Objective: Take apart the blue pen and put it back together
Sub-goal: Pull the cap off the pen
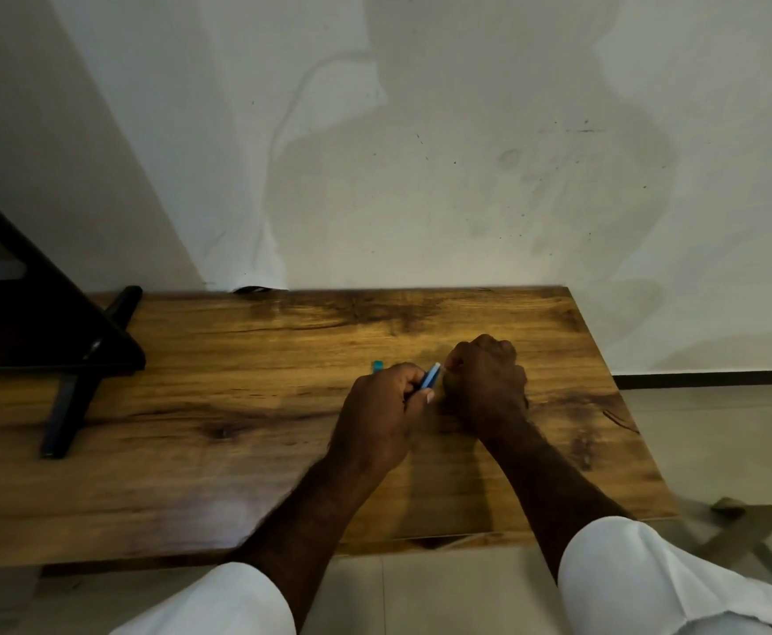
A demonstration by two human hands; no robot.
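Note:
A blue pen barrel [431, 376] shows between my two hands above the wooden table [237, 405]. My left hand [382, 405] grips the barrel's lower part, thumb along its side. My right hand [485, 382] is curled into a fist against the barrel's upper end; whatever its fingers hold is hidden. A small teal-blue pen piece [377, 365] lies on the table just beyond my left hand.
A black monitor with a slanted stand [72, 387] occupies the table's left part. A white wall rises right behind the table. The table's right edge drops to a tiled floor, where a folding frame [741, 529] lies.

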